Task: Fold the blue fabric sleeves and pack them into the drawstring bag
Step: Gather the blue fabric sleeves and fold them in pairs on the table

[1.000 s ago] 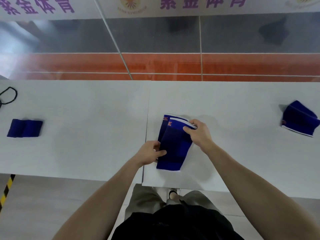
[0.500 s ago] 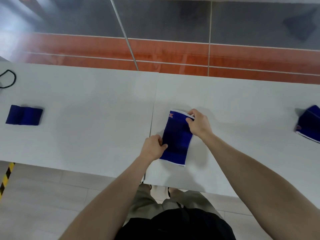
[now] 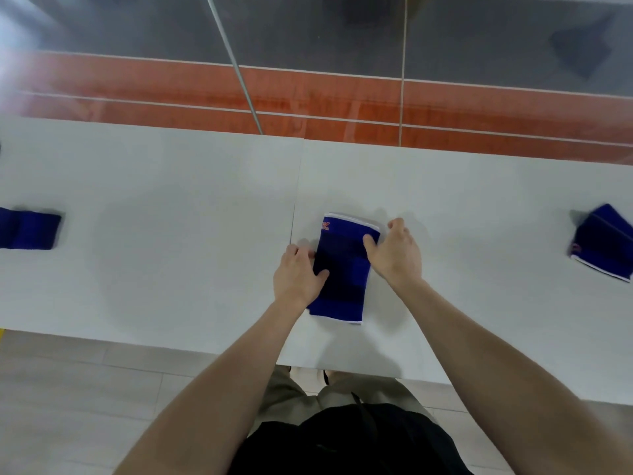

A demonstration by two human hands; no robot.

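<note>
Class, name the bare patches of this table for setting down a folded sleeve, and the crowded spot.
White table: widest bare patch between the folded blue fabric sleeve at left and the left hand; another between the right hand and the white-trimmed blue sleeve at right. Crowded: mid-table, both hands on the central blue sleeve.

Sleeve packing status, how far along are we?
Early. Done: one folded blue sleeve lies far left on the table. In hand: left hand and right hand press the sides of a flat sleeve at centre. Left: fold it, deal with the sleeve at far right, pack all; no bag in view.
</note>
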